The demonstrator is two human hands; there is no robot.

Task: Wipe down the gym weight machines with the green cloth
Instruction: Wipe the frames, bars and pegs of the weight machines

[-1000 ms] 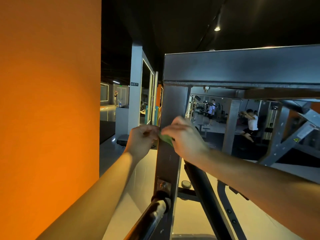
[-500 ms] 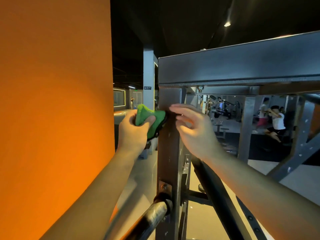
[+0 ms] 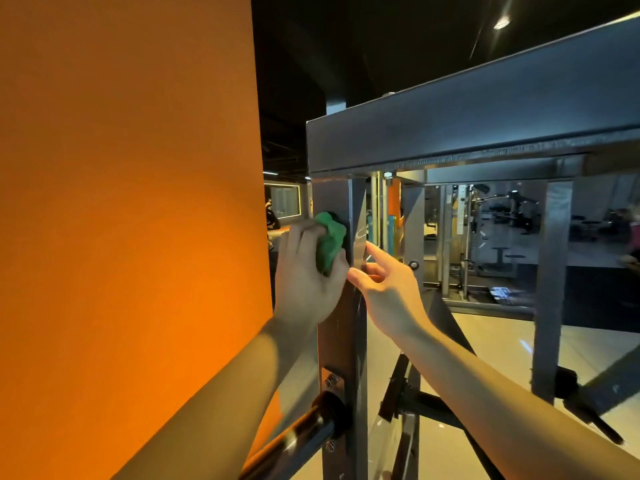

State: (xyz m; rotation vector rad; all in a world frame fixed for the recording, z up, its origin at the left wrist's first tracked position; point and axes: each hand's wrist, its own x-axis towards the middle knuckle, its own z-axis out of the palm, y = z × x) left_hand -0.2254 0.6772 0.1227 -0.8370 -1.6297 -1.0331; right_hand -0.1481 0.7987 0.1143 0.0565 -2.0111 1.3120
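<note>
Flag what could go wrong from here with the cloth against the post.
1. The green cloth is wadded in the left hand, so it may touch little of the upright post and miss patches.
2. The right hand sits at the post's edge, where the wiping hand could bump it.

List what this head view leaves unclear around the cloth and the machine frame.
1. Head view: the face of the upright post under the green cloth, covered by cloth and left hand.
2. Head view: whether the right hand touches the post, too close to tell.
3. Head view: the steel bar, its lower end cut off by the bottom edge.
4. Head view: the person at the right edge, blurred and cropped.
</note>
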